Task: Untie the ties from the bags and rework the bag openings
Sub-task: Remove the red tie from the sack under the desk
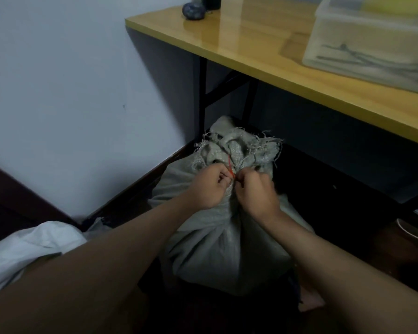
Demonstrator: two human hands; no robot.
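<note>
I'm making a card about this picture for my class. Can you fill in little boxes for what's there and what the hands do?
bag: grey woven sack on the floor, neck bunched, frayed top
tie: thin red tie around the neck, still on
left hand: left hand pinches at the tie
right hand: right hand fingers curled at the neck beside the tie
table: yellow-edged table above the sack
on table: clear plastic box
beside: white bag, lower left

A home room: wooden table (263, 54), plastic storage box (372, 44), painted wall (70, 92).
</note>
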